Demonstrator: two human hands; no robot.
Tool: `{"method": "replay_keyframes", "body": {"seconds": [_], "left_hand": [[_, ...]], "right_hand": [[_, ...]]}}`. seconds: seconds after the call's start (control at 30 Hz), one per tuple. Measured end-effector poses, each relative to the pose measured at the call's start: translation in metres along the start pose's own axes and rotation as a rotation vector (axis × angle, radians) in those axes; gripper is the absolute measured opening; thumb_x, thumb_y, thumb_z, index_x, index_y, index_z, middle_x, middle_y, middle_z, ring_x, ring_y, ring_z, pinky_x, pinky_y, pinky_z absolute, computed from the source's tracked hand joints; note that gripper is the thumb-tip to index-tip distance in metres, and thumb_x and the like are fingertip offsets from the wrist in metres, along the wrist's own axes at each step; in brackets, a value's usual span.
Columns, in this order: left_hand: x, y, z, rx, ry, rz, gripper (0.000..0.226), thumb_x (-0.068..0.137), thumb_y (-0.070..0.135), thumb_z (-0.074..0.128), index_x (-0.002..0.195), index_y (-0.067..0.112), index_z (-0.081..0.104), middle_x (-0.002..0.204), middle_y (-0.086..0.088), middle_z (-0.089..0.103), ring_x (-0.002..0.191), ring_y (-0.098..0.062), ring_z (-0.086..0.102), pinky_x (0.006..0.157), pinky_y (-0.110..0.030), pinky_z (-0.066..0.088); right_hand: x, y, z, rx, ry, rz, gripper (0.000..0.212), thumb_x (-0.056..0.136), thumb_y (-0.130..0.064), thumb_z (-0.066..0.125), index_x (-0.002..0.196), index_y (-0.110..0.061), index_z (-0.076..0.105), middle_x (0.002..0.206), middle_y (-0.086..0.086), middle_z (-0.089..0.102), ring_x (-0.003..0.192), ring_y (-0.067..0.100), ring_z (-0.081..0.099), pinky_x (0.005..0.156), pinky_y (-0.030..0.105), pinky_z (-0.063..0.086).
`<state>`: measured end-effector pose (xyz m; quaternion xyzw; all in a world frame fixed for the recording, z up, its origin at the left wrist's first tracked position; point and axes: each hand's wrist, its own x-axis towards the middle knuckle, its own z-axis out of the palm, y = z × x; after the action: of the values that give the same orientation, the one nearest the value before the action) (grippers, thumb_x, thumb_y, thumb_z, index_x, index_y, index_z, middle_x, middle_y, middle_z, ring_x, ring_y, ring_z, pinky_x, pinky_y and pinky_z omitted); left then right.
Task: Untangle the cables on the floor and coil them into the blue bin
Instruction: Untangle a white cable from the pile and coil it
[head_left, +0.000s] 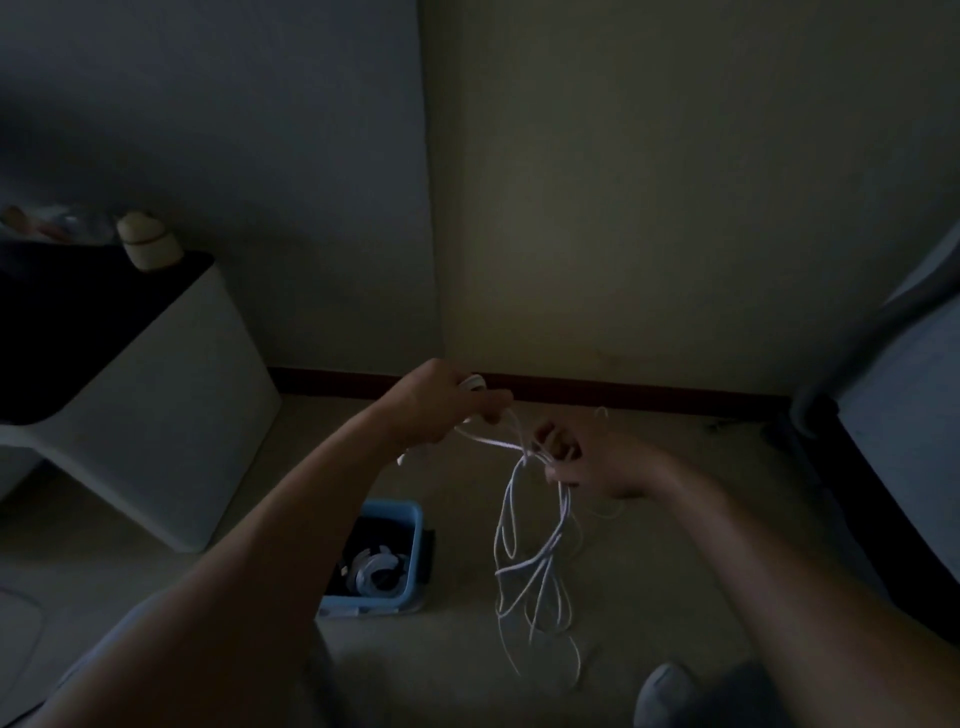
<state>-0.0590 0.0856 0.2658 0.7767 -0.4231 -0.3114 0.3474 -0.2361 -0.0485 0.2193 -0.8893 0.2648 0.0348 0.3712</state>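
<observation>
Dimly lit, the room meets at a corner of two plain walls (623, 208), with a dark red baseboard (623, 389) running along a pale carpeted floor (701, 545). A white cabinet (171, 415) with a dark top stands at the left. On the floor near the middle sits the blue bin (413, 525), partly hidden by the left forearm; a coiled white cable (374, 569) already lies inside it. Just right of the bin, a tangled white cable (540, 556) hangs in long loose loops from both hands, its lowest loops reaching toward the carpet. The left hand (441, 405) is raised, fingers curled around a small wound bundle of that cable. The right hand (592, 462), close beside it, grips the gathered strands where the loops begin.
</observation>
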Motion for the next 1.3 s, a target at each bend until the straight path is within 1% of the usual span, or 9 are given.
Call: {"method": "replay_keyframes", "body": {"seconds": [0.2, 0.43, 0.53, 0.6, 0.67, 0.77, 0.93, 1.07, 1.3], "left_hand": [[-0.001, -0.002, -0.007, 0.135, -0.080, -0.076, 0.033, 0.089, 0.032, 0.068, 0.059, 0.019, 0.068, 0.041, 0.007, 0.044, 0.040, -0.011, 0.038, 0.043, -0.019, 0.033], [-0.007, -0.003, -0.012, -0.276, -0.133, -0.104, 0.033, 0.095, 0.023, 0.060, 0.064, 0.011, 0.060, 0.050, -0.001, 0.038, 0.042, -0.014, 0.032, 0.042, -0.022, 0.026], [-0.007, 0.002, -0.003, -0.488, -0.183, -0.067, 0.033, 0.098, 0.025, 0.057, 0.068, 0.012, 0.058, 0.052, 0.000, 0.034, 0.043, -0.013, 0.028, 0.042, -0.022, 0.023], [-0.004, 0.005, 0.004, -0.604, -0.177, -0.051, 0.034, 0.100, 0.028, 0.055, 0.070, 0.012, 0.057, 0.054, -0.001, 0.030, 0.044, -0.013, 0.025, 0.041, -0.020, 0.022], [-0.001, 0.007, 0.007, -0.719, -0.116, -0.048, 0.035, 0.100, 0.031, 0.053, 0.071, 0.012, 0.056, 0.053, 0.000, 0.029, 0.042, -0.012, 0.024, 0.039, -0.019, 0.021], [0.003, 0.004, 0.005, -0.771, -0.028, -0.072, 0.039, 0.101, 0.037, 0.051, 0.071, 0.013, 0.056, 0.051, 0.002, 0.032, 0.041, -0.011, 0.025, 0.038, -0.019, 0.024], [0.004, -0.002, 0.010, -0.645, -0.155, -0.166, 0.047, 0.102, 0.047, 0.044, 0.077, 0.010, 0.058, 0.051, 0.003, 0.034, 0.040, -0.010, 0.027, 0.038, -0.018, 0.026], [-0.001, 0.005, 0.021, -0.687, -0.446, -0.150, 0.049, 0.104, 0.041, 0.029, 0.075, 0.010, 0.054, 0.048, 0.004, 0.027, 0.042, -0.010, 0.019, 0.044, -0.025, 0.012], [-0.001, 0.009, 0.016, -1.008, -0.491, -0.048, 0.035, 0.102, 0.030, 0.028, 0.079, 0.014, 0.049, 0.044, 0.006, 0.031, 0.035, -0.008, 0.026, 0.044, -0.025, 0.020]], "right_hand": [[0.016, 0.025, -0.007, 0.146, 0.333, 0.296, 0.019, 0.087, -0.001, 0.053, 0.075, -0.011, 0.063, 0.062, 0.009, 0.061, 0.050, 0.025, 0.058, 0.047, 0.028, 0.046], [0.019, 0.057, -0.018, -0.196, 0.451, 0.625, 0.028, 0.083, -0.026, 0.060, 0.106, -0.011, 0.058, 0.113, 0.017, 0.061, 0.097, 0.036, 0.063, 0.085, 0.042, 0.055], [0.014, 0.027, -0.013, -0.051, 0.239, 0.337, 0.044, 0.092, -0.019, 0.058, 0.135, -0.014, 0.055, 0.134, 0.014, 0.054, 0.117, 0.028, 0.058, 0.092, 0.029, 0.047], [0.006, -0.003, -0.002, 0.367, 0.047, 0.128, 0.029, 0.097, -0.013, 0.049, 0.120, -0.009, 0.067, 0.115, 0.009, 0.067, 0.100, 0.019, 0.064, 0.082, 0.019, 0.048], [0.002, -0.022, 0.009, 0.763, -0.051, 0.038, 0.037, 0.097, -0.023, 0.042, 0.096, -0.004, 0.073, 0.096, 0.013, 0.072, 0.089, 0.027, 0.067, 0.081, 0.029, 0.049], [-0.001, -0.039, 0.011, 1.060, 0.135, 0.070, 0.033, 0.101, -0.023, 0.045, 0.078, -0.007, 0.063, 0.062, 0.006, 0.058, 0.053, 0.019, 0.056, 0.058, 0.032, 0.048], [0.003, -0.035, -0.005, 0.873, 0.490, 0.050, 0.023, 0.096, -0.026, 0.061, 0.076, -0.018, 0.066, 0.060, -0.012, 0.059, 0.053, 0.004, 0.053, 0.051, 0.024, 0.040], [0.009, -0.024, -0.007, 0.822, 0.518, -0.060, 0.029, 0.100, -0.027, 0.055, 0.073, -0.018, 0.063, 0.054, -0.010, 0.044, 0.049, 0.009, 0.039, 0.048, 0.024, 0.031], [0.020, -0.015, -0.001, 0.607, 0.370, -0.008, 0.035, 0.102, -0.024, 0.051, 0.070, -0.016, 0.061, 0.051, -0.004, 0.042, 0.035, 0.010, 0.036, 0.045, 0.024, 0.028]]}}
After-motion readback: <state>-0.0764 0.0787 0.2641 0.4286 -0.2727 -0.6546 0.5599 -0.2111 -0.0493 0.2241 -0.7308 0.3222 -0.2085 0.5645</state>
